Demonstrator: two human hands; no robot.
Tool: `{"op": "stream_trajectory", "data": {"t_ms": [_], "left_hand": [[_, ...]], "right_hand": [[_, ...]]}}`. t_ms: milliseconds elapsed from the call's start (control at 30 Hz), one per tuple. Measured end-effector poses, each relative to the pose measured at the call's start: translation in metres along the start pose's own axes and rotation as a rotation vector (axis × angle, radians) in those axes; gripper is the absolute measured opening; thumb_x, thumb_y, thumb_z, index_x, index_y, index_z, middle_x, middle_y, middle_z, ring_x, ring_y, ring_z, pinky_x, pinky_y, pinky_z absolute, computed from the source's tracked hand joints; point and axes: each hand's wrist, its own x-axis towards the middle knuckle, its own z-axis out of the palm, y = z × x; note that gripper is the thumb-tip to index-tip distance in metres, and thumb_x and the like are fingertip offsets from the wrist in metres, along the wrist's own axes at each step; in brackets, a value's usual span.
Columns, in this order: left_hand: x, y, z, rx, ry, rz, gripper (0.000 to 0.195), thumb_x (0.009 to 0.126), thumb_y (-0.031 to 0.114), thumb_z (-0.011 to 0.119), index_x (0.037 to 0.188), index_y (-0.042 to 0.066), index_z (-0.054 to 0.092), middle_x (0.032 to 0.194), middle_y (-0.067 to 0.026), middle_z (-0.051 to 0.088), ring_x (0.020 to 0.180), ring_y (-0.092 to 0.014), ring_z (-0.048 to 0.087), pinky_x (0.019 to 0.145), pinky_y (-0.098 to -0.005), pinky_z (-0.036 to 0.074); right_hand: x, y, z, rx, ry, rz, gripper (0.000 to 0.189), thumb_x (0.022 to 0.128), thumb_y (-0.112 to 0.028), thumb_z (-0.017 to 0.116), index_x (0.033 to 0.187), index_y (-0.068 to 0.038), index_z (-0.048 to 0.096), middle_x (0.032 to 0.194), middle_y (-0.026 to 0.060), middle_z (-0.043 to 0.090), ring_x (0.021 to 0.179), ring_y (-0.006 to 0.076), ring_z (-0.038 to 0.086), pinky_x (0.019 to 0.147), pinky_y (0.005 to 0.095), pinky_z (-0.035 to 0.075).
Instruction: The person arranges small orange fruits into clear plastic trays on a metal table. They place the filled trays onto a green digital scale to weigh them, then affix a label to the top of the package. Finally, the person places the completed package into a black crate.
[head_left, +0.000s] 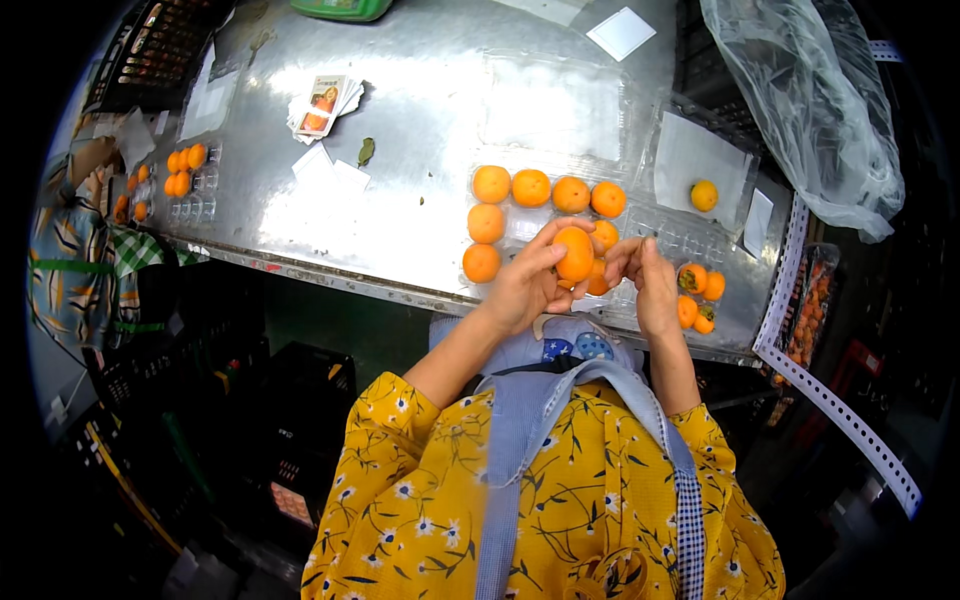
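My left hand (529, 281) holds an orange persimmon (574, 253) between thumb and fingers, over the near part of a clear plastic tray (529, 225). To the right of that fruit, my right hand (651, 289) is raised with its fingers loosely parted; I see nothing in it. Persimmons line the tray's far row (531, 187) and left side (481, 262), and more sit at its right. My hands partly cover those nearest to me. A few persimmons with leafy tops (701, 283) lie right of my right hand.
A lidded clear tray (555, 112) lies farther back. One persimmon (703, 195) rests on white paper at right, near a hanging plastic bag (817, 112). Cards (322, 109) are stacked left of centre. Another person (82, 247) stands at far left beside persimmon trays. A perforated metal strip (784, 285) borders the table.
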Motion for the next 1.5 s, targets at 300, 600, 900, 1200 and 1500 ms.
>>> {"op": "stream_trajectory", "data": {"t_ms": [300,600,900,1200,1500], "left_hand": [[0.004,-0.007,-0.009,-0.017,-0.013,-0.060,0.034,0.097,0.039,0.033,0.113,0.012,0.044,0.088,-0.0043,0.050,0.050,-0.007,0.035,0.039,-0.0166,0.021],[0.001,-0.005,0.003,0.168,0.080,0.027,0.040,0.090,0.039,0.049,0.116,0.009,0.043,0.099,-0.0078,0.054,0.050,-0.006,0.036,0.037,-0.0170,0.023],[0.003,-0.012,-0.019,-0.203,-0.125,-0.056,0.043,0.094,0.045,0.035,0.113,0.008,0.045,0.097,-0.0099,0.054,0.047,-0.008,0.037,0.037,-0.0180,0.026],[0.006,-0.009,-0.014,-0.117,-0.032,-0.015,0.042,0.096,0.039,0.029,0.118,0.008,0.046,0.107,-0.0099,0.052,0.071,-0.022,0.054,0.052,-0.0294,0.042],[0.006,-0.013,-0.018,0.051,0.038,0.108,0.047,0.080,0.011,0.062,0.123,0.006,0.043,0.117,-0.0063,0.048,0.110,-0.019,0.048,0.093,-0.0343,0.041]], "right_hand": [[0.002,0.004,0.004,-0.007,-0.019,0.013,0.055,0.097,-0.044,0.026,0.089,0.001,0.056,0.072,0.0061,0.056,0.065,0.0120,0.052,0.063,0.0242,0.042],[0.002,0.006,0.001,0.001,-0.021,0.019,0.052,0.097,-0.043,0.029,0.089,0.000,0.056,0.072,0.0059,0.056,0.065,0.0115,0.052,0.063,0.0240,0.042],[0.003,0.009,0.000,-0.003,-0.057,0.003,0.047,0.098,-0.037,0.031,0.090,-0.001,0.059,0.073,0.0027,0.058,0.067,0.0086,0.052,0.064,0.0218,0.040],[0.003,0.008,0.001,0.008,-0.063,0.022,0.045,0.098,-0.036,0.032,0.092,-0.001,0.058,0.073,0.0025,0.058,0.067,0.0082,0.052,0.064,0.0216,0.040],[0.004,0.010,0.001,0.012,-0.064,0.034,0.038,0.097,-0.033,0.037,0.095,0.000,0.057,0.079,0.0041,0.059,0.070,0.0080,0.051,0.065,0.0219,0.040]]}}
